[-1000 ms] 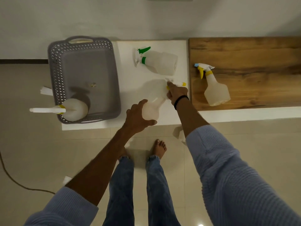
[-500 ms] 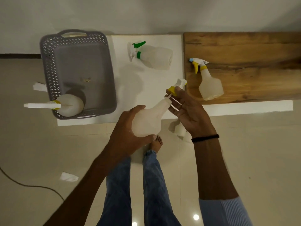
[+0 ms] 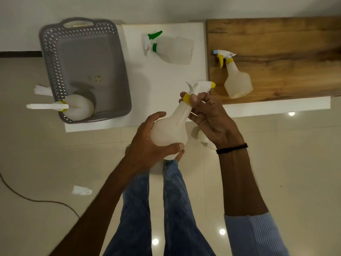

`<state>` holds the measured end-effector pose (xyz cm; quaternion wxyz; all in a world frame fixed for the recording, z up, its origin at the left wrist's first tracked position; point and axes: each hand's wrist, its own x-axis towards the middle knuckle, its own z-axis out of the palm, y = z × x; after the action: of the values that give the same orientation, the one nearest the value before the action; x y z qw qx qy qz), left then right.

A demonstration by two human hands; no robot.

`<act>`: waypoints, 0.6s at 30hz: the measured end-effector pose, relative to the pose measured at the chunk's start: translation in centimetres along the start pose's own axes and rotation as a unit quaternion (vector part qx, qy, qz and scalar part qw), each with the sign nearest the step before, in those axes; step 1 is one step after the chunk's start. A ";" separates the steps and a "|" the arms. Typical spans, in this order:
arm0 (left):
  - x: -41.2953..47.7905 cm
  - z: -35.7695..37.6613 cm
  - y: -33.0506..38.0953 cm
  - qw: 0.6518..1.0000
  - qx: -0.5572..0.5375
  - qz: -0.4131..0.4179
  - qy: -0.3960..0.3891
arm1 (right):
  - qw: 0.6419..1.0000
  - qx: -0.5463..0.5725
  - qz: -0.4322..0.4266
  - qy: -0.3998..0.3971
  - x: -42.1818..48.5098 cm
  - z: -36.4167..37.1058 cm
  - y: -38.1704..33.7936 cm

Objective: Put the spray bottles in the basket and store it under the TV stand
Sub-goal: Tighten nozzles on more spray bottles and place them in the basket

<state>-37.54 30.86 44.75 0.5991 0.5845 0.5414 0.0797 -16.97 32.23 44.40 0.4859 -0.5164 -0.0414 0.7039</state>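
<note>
Grey basket (image 3: 118,74) is seen at the worktop (image 3: 166,74) left end; one spray bottle (image 3: 77,109) stands inside. Held bottle (image 3: 169,132) is gripped off the front edge: body clasped by left hand (image 3: 147,145), yellow collar pinched by right hand (image 3: 208,115). Step judged: loading. Next, leftward carry into the basket is required.

Left hand (image 3: 147,143) mid-frame, fingers curled in a firm wrap, forearm running in from lower left. Right hand (image 3: 210,115) beside it, thumb and fingertips pinched, palm facing up, black band on wrist.
</note>
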 end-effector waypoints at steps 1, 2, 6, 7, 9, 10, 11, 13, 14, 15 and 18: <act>0.0 0.1 0.0 1.000 0.008 -0.005 0.001 | 1.000 0.002 -0.004 0.011 0.2 0.2 0.2; 0.1 0.2 0.0 1.000 0.008 -0.007 0.004 | 1.000 0.002 -0.009 0.023 0.4 0.4 0.4; 0.2 0.6 0.1 1.000 0.009 -0.009 0.023 | 0.998 0.027 -0.025 0.052 0.6 1.0 1.0; 0.3 0.7 0.0 1.000 0.009 -0.008 0.026 | 0.997 0.048 -0.028 0.044 0.6 1.0 1.1; 0.5 0.7 0.0 0.999 0.001 -0.011 0.032 | 0.996 0.085 -0.028 0.005 0.3 0.6 1.5; 0.4 0.7 0.0 0.999 -0.003 -0.010 0.033 | 0.995 0.091 -0.029 -0.014 0.1 0.5 1.7; 0.4 0.6 -0.1 0.999 -0.003 -0.008 0.033 | 0.995 0.090 -0.031 -0.026 0.1 0.4 2.0; 0.2 0.5 -0.2 0.999 -0.002 -0.005 0.032 | 0.995 0.084 -0.040 -0.021 0.3 0.7 2.3; 0.0 0.6 -0.4 0.999 -0.004 -0.005 0.032 | 0.996 0.084 -0.042 0.000 0.4 1.1 2.3; -0.1 0.6 -0.5 0.999 -0.007 -0.005 0.032 | 0.996 0.082 -0.041 0.020 0.6 1.4 2.4; -0.2 0.7 -0.7 0.999 -0.009 -0.009 0.035 | 0.989 0.141 -0.023 0.026 0.6 1.7 2.9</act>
<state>-37.45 30.07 44.16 0.5858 0.5707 0.5668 0.0999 -20.18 31.91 43.12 0.5705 -0.4601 0.0592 0.6778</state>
